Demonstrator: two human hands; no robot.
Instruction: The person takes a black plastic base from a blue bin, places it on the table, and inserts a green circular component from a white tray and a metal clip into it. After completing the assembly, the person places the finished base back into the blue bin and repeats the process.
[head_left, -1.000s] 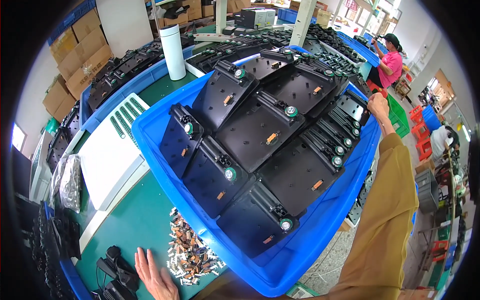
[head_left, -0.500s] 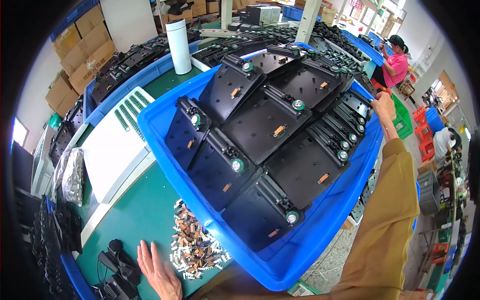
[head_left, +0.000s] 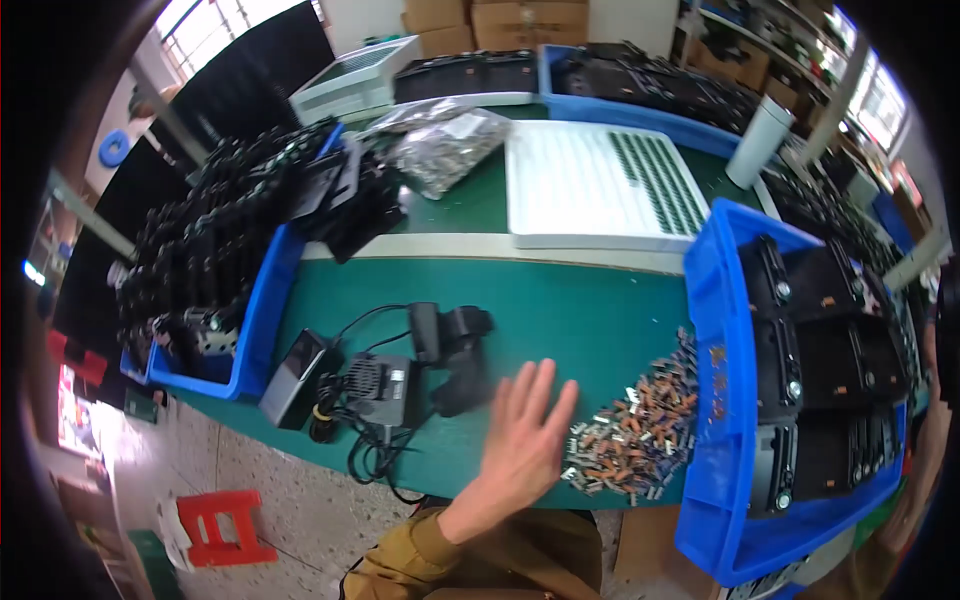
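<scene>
My left hand (head_left: 522, 440) is open, palm down with its fingers spread, over the green tabletop (head_left: 560, 300). It lies just left of a pile of small brown and white parts (head_left: 640, 430) and holds nothing. To the right of the pile stands a blue bin (head_left: 722, 450) with black plastic panels (head_left: 835, 360) inside, each bearing a rod-like piece with a round silver end. A dim strip of what looks like my right arm shows at the right rim beyond the bin; its hand and fingers cannot be made out.
Left of my hand lie a black power adapter (head_left: 380, 388) with coiled cable and a black box (head_left: 298, 378). Another blue bin (head_left: 262, 320) holds stacked black parts. Farther back are a clear bag (head_left: 450, 150), a white tray (head_left: 570, 185) with green parts, and a white bottle (head_left: 760, 142).
My view has swung left, so the blue bin now appears at the right instead of the middle. My left hand stays open near the small parts.
</scene>
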